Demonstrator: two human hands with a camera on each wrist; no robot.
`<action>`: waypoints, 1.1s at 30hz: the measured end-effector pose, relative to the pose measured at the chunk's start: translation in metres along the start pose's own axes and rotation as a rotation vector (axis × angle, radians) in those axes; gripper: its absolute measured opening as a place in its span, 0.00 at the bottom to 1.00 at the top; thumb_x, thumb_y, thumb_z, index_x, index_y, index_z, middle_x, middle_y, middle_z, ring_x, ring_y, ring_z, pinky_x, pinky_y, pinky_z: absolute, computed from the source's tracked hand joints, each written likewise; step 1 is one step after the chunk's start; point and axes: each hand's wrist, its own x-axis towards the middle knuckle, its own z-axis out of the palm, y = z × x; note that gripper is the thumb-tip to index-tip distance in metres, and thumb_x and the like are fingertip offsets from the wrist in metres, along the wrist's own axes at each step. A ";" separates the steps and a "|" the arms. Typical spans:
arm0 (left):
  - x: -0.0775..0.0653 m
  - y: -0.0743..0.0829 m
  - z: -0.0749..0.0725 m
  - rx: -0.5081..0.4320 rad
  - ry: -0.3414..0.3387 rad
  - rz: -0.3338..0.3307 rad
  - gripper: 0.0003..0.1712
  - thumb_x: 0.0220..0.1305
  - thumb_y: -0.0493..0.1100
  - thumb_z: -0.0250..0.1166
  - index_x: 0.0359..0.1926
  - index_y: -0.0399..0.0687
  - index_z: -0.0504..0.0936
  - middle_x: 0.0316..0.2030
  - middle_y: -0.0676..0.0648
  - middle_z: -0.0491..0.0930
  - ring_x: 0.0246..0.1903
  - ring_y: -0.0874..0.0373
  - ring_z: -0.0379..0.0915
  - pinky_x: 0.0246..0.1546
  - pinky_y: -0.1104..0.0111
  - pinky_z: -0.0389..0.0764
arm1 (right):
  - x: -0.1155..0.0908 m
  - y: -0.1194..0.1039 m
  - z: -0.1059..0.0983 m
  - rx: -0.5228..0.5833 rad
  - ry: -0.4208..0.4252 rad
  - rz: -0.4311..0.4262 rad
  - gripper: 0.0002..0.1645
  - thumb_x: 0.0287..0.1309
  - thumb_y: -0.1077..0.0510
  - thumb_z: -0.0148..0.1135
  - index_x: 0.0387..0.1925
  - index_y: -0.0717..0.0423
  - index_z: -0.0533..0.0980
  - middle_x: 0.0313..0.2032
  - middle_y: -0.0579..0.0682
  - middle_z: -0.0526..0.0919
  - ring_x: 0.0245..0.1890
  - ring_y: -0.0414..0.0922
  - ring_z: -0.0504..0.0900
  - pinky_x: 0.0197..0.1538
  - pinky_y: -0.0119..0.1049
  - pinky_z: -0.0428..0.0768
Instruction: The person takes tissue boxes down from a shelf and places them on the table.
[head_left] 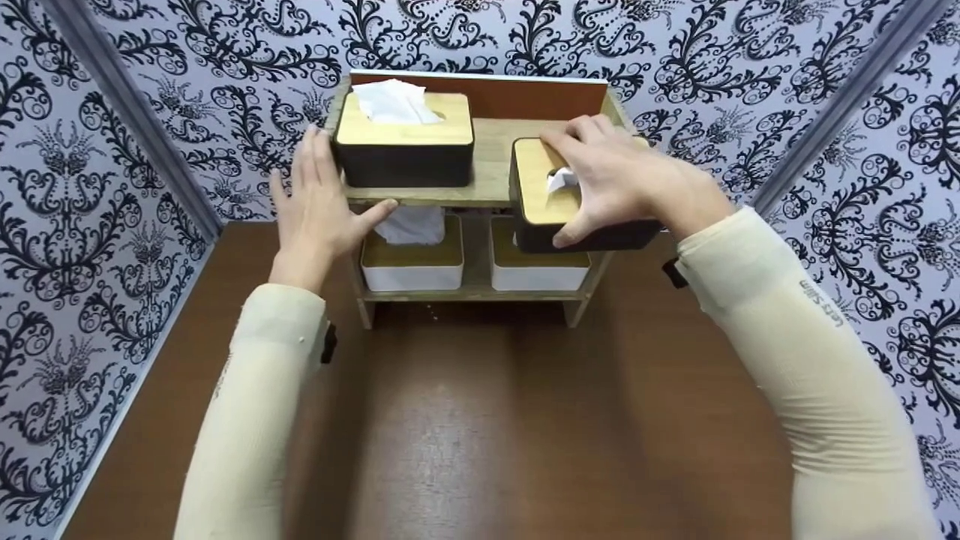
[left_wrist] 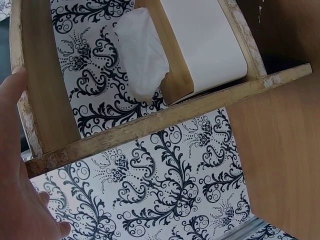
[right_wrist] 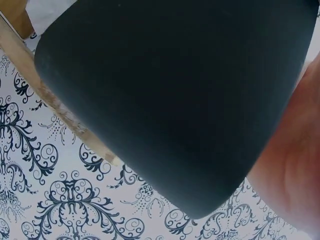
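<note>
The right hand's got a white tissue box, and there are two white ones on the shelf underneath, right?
Not quite: the right hand holds a black tissue box, not a white one, as the head view shows. Two white boxes are on the shelf underneath.

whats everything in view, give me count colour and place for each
Two-tier wooden shelf unit: 1, light brown, centre
Back panel: 1, reddish brown, top rear
Right tissue box: 1, black, wood-toned lid, upper right
Left tissue box: 1, black, wood-toned lid, upper left
Lower tissue boxes: 2, white, brownish tops, side by side below
Tissues: at least 3, white, in the boxes
Scroll-patterned walls: 3, black and white, left, back, right
Corner strips: 2, grey, between walls
Wood-toned surface: 1, brown, underneath
Sleeves: 2, cream, left and right
Left hand: 1, bare, beside left tissue box
Right hand: 1, bare, gripping right tissue box
</note>
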 end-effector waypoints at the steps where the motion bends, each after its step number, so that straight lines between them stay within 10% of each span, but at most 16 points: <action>1: 0.000 0.000 0.000 -0.001 -0.001 0.001 0.71 0.48 0.80 0.59 0.76 0.54 0.28 0.78 0.48 0.24 0.78 0.50 0.29 0.73 0.39 0.31 | -0.002 -0.001 0.001 -0.003 -0.001 -0.004 0.79 0.26 0.28 0.76 0.76 0.55 0.48 0.64 0.62 0.61 0.63 0.58 0.60 0.67 0.60 0.63; 33: 0.000 -0.001 0.000 -0.010 0.004 0.009 0.71 0.48 0.80 0.60 0.76 0.53 0.28 0.78 0.47 0.25 0.78 0.49 0.27 0.73 0.38 0.32 | -0.053 -0.014 0.072 -0.071 0.032 -0.136 0.83 0.15 0.23 0.74 0.73 0.60 0.53 0.60 0.64 0.65 0.60 0.59 0.66 0.68 0.52 0.67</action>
